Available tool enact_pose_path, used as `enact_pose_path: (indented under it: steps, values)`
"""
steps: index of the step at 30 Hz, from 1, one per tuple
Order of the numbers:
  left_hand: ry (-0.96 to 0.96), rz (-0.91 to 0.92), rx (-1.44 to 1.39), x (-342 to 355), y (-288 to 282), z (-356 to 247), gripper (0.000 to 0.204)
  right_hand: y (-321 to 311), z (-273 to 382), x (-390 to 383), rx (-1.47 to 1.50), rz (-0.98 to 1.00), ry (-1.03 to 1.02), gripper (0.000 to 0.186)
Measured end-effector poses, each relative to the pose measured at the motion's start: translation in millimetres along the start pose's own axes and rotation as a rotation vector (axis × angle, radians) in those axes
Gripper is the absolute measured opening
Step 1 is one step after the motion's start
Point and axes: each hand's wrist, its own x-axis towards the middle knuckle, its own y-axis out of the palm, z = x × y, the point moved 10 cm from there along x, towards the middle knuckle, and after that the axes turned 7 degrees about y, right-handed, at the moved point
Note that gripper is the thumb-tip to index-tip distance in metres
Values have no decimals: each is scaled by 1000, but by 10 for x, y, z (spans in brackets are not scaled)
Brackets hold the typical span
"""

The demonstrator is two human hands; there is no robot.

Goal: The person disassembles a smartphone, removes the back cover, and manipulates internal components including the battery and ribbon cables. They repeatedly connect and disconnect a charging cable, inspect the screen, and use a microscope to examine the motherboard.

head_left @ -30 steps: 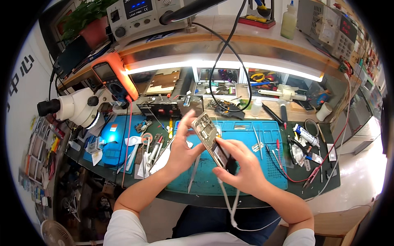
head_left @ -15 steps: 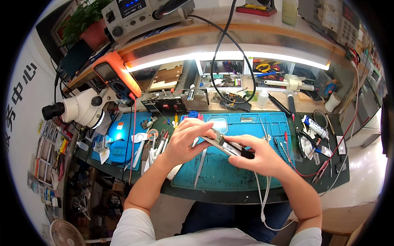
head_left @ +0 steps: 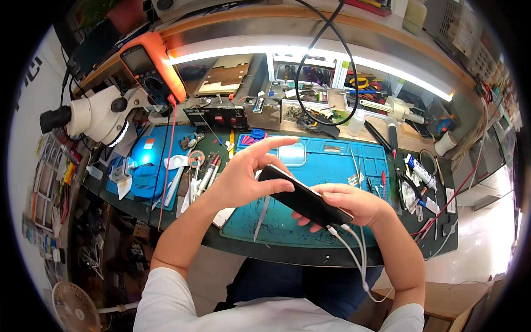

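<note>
A smartphone (head_left: 304, 202) with a black screen facing up is held tilted above the blue work mat (head_left: 243, 221), between both my hands. My left hand (head_left: 249, 177) holds its upper left end, thumb lying on the screen and index finger stretched out above. At the lower right end, my right hand (head_left: 357, 202) grips the far edge, and its fingertips show from underneath. Two white cables (head_left: 354, 249) run down from the phone's bottom edge, beside my right hand.
An orange multimeter (head_left: 152, 69) and a white microscope (head_left: 91, 115) stand at the left. Pens, tweezers and small tools (head_left: 204, 177) lie left of the mat. At the right are a glue tube (head_left: 420, 172) and a black-handled tool (head_left: 392, 135). A black cable loop (head_left: 298, 72) hangs ahead.
The phone has turned from nearly edge-on to screen up. My left thumb has come onto the screen, and my right fingers have moved under the lower end. The view has shifted slightly.
</note>
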Motion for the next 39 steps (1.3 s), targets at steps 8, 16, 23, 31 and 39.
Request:
enact_pose_path:
  steps: [8, 16, 23, 31, 39]
  values:
    - [-103, -66, -166, -34, 25, 146, 74, 211, -151, 139, 173, -8, 92, 68]
    - [-123, -12, -157, -54, 90, 135, 70, 220, -201, 184, 256, -36, 136, 61]
    - [-96, -9, -146, -42, 96, 131, 73, 208, -220, 177, 319, -27, 124, 56]
    - [-138, -26, -206, -42, 90, 146, 70, 213, -182, 177, 268, -99, 161, 58]
    - [-166, -11, -250, -47, 123, 225, 64, 170, -203, 192, 265, -100, 153, 66]
